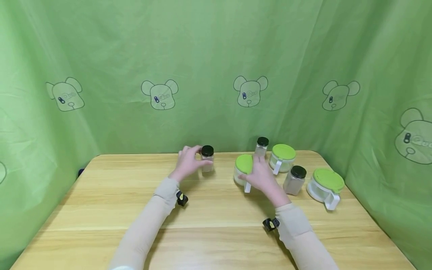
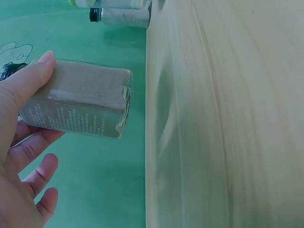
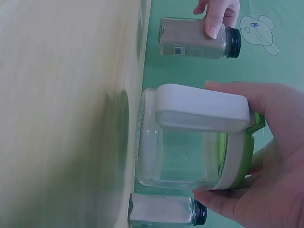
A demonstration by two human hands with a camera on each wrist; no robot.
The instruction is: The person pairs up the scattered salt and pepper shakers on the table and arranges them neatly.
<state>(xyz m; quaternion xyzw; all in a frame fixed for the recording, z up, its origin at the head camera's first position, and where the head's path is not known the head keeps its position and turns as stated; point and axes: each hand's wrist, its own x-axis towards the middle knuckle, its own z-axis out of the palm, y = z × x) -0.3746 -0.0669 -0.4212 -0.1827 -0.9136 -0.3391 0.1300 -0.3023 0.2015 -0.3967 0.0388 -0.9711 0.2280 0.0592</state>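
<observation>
My left hand (image 1: 188, 162) grips a square glass spice jar (image 1: 207, 167) near its black lid, thumb on one side and fingers on the other. In the left wrist view that jar (image 2: 80, 97) is filled with greyish powder, and its base hangs slightly above the table. To the right, my right hand (image 1: 262, 176) holds a round glass seasoning pot (image 1: 243, 165) around its green lid. The right wrist view shows the pot's white handle (image 3: 202, 107) and clear glass body; whether its base touches the table I cannot tell.
Behind the right hand stands a black-lidded jar (image 1: 261, 147). Further right are a green-lidded pot (image 1: 283, 152), another black-lidded jar (image 1: 294, 183) and a green-lidded pot (image 1: 328, 180) near the right edge. A green curtain (image 1: 202, 123) hangs behind the wooden table (image 1: 202, 240).
</observation>
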